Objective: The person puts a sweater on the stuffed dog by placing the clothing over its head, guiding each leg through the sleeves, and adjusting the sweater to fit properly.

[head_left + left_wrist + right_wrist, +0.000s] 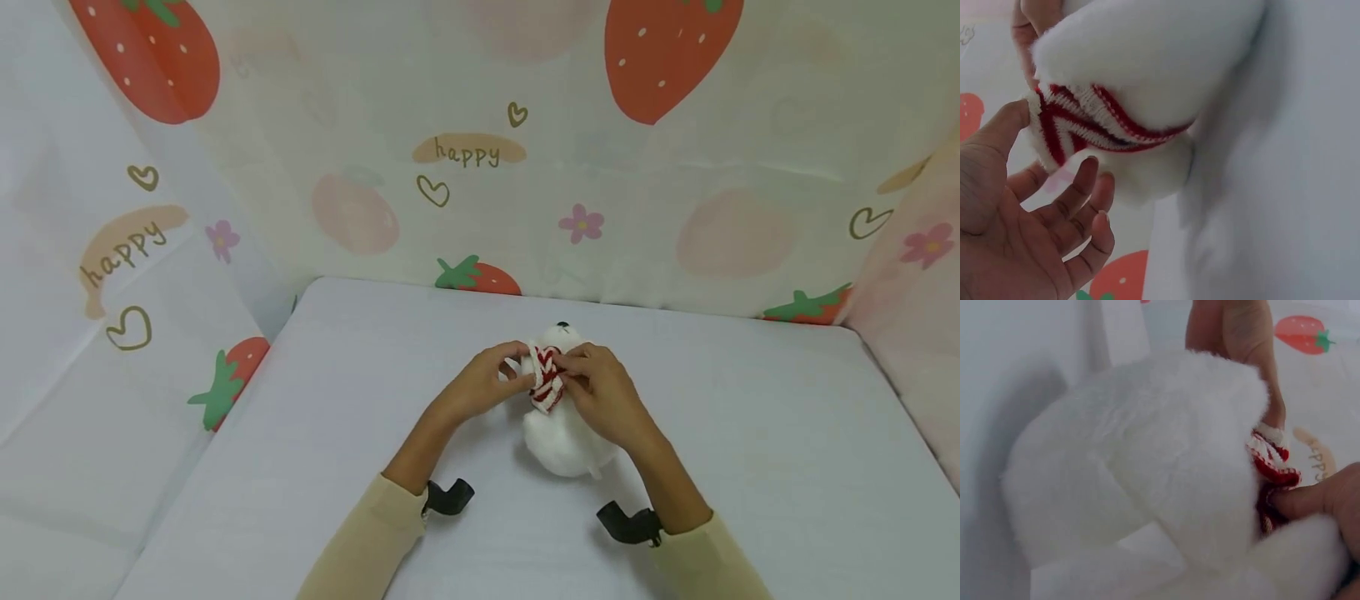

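Observation:
A white plush toy (566,442) with a small dark nose lies on the table, its head toward the back wall. Round its neck runs a red-and-white knitted scarf (547,379). My left hand (487,383) pinches the scarf's white edge between thumb and forefinger, the other fingers spread below it in the left wrist view. From the other side my right hand (603,392) pinches the scarf near the neck, with the thumb tucked into the red knit (1275,481) in the right wrist view. A white tag (1110,569) hangs from the plush.
The table (300,467) has a white cover. Behind it stands a cloth backdrop (465,225) printed with strawberries, hearts and "happy". Black curved wrist mounts (450,497) stick out from both cuffs.

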### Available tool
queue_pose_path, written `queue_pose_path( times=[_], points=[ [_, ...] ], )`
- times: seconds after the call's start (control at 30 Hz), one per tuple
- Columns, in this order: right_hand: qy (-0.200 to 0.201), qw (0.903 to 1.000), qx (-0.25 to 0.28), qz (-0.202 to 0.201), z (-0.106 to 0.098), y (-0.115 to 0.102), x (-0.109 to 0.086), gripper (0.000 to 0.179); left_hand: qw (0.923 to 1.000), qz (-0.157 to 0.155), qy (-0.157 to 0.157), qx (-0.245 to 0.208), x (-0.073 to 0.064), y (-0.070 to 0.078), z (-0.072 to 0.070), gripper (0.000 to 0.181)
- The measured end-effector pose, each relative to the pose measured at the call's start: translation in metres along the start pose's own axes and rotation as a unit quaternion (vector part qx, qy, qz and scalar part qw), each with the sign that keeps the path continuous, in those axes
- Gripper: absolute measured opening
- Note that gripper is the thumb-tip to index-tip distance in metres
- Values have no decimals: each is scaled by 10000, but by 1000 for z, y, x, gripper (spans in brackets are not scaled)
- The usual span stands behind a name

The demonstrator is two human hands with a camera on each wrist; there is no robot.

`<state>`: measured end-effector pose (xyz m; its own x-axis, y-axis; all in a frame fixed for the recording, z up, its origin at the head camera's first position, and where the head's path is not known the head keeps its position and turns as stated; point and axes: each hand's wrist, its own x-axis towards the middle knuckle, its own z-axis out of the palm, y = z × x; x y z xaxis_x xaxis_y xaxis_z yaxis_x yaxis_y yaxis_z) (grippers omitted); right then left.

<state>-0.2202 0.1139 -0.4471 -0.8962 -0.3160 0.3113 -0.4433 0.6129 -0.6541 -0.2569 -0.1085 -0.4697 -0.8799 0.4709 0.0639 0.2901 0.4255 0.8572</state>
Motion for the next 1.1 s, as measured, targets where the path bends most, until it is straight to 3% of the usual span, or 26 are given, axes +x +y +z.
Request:
queue_pose_path(
  times=[0.2,0.33,0.5,0.73,0.9,1.1],
  points=[
    [808,9917,-906,428,-3,-7,-5,15,9990,55,-3,442,-6,-2,-15,34],
    [852,9852,-1370,585,-6,-9,-8,16,9989,112,22,459,-8,-3,-22,32],
    [682,9920,-903,568,-8,-10,-5,17,9985,113,100,530,-7,-1,-20,32],
    [2,9992,-358,195,1,-12,-1,19,9980,35,314,556,-6,4,-13,45],
    [-5,9995,-303,-73,7,-12,-1,18,9981,27,409,449,-4,5,-6,50],
    [307,9987,-300,-273,12,-11,-1,11,9993,-8,222,297,-4,5,-4,52]
  ],
)
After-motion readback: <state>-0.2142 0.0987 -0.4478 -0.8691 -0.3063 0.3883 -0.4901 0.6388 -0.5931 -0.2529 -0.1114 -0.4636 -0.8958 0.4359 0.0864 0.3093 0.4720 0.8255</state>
